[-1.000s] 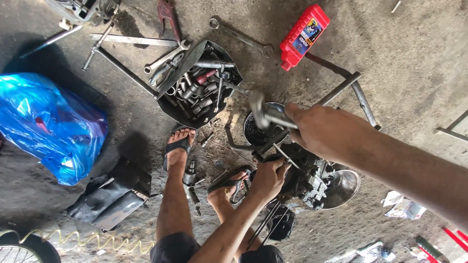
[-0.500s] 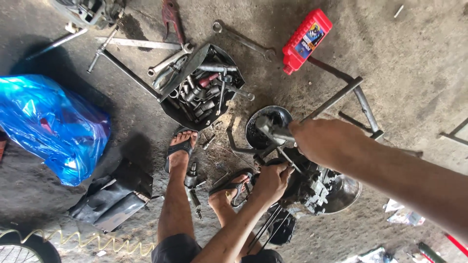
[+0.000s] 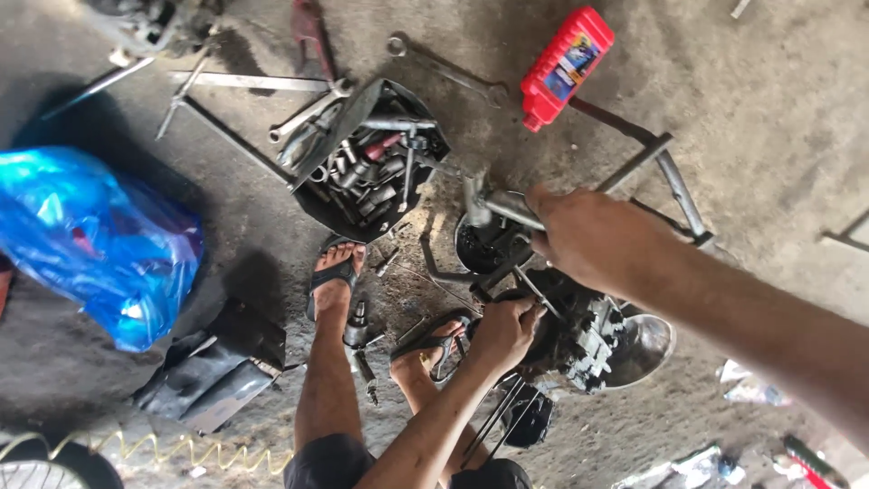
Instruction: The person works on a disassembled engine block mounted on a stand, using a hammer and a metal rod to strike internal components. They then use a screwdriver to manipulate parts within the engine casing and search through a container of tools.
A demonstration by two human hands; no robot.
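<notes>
My right hand [image 3: 593, 237] reaches in from the right and is closed around the handle of a silver hammer-like tool [image 3: 487, 205], whose head points left above a greasy engine block [image 3: 579, 340] on the floor. My left hand [image 3: 505, 330] comes up from the bottom and rests on the engine's near side, fingers closed around a thin metal rod [image 3: 529, 290] that slants up toward the hammer. A round black opening [image 3: 480, 246] in the engine lies just under the tool head. My sandalled feet [image 3: 337, 272] stand left of the engine.
An open black toolbox [image 3: 312, 201] full of sockets and wrenches lies beyond my feet. A red oil bottle [image 3: 567, 65] sits at the back, a long wrench [image 3: 445, 69] beside it. Metal frame bars [image 3: 677, 186] lie at the right, a blue plastic bag [image 3: 95, 240] at the left.
My right hand swung the hammer-like tool down toward the engine half a second ago and has lifted it back up. My left hand stays on the engine.
</notes>
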